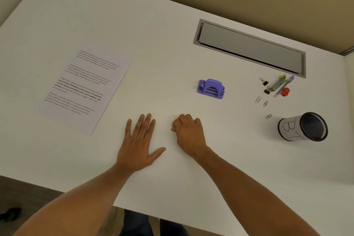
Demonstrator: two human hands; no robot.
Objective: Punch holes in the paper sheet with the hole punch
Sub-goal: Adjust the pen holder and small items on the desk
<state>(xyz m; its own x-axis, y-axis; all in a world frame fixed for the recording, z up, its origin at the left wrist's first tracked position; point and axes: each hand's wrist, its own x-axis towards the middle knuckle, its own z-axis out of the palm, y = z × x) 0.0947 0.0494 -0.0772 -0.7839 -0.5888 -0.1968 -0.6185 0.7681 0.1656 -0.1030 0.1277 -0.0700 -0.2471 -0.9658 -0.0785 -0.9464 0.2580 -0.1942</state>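
Head view: we rest our flat left hand [138,144] and curled, empty right hand [188,133] nearer us than the hole punch [211,88], the paper sheet [82,88] well left of it; careless feeding risks off-margin holes.

The paper sheet [83,87] carries four printed paragraphs, mostly too small to read; in the bold lines of the third I can make out "Defined by a slower pace" and "strong community bonds, local traditions". The white wrap on the mesh cup [300,127] bears the handwritten letters "BI".
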